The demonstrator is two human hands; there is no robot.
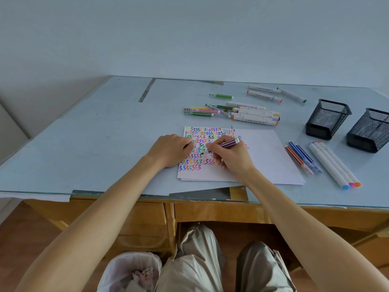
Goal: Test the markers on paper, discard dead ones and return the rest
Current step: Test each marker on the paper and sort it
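White paper (pixel 267 157) lies on the desk, its left part covered with rows of coloured zigzag marks. My right hand (pixel 229 155) grips a purple striped marker (pixel 228 143), tip down on the paper. My left hand (pixel 171 149) rests curled at the sheet's left edge; whether it holds a cap is hidden. A pile of markers (pixel 242 111) lies beyond the paper. More markers (pixel 265 93) lie farther back. A sorted row of markers (pixel 322 163) lies right of the paper.
Two black mesh pen holders (pixel 327 119) (pixel 370 130) stand at the right on the glass-topped desk (pixel 105 133). A lone green marker (pixel 221 96) lies at the back. A bin with a white liner (pixel 130 270) sits on the floor by my knees.
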